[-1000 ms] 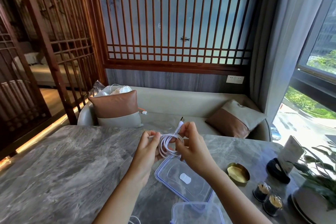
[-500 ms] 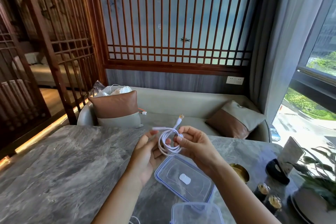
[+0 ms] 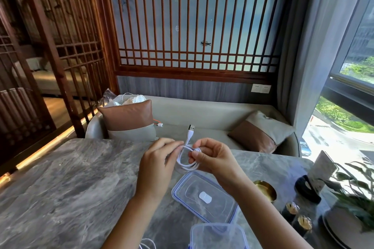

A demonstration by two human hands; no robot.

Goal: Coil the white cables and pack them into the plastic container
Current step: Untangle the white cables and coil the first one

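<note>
Nearest me on the grey veined marble table (image 3: 60, 178) I see the clear rectangular plastic container (image 3: 218, 236), and just beyond it its flat blue-rimmed lid (image 3: 204, 196). Above the lid both forearms reach forward: the left hand (image 3: 155, 166) pinches the small coiled white cable (image 3: 182, 162) while the right hand (image 3: 214, 159) curls its fingers round the other side, USB plug (image 3: 191, 128) pointing up. Beyond are a beige upholstered bench (image 3: 202, 115) and a dark wooden lattice screen (image 3: 192, 26).

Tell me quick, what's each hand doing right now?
Left hand: pinching the white cable coil.
Right hand: fingers curled round the same coil.
</note>
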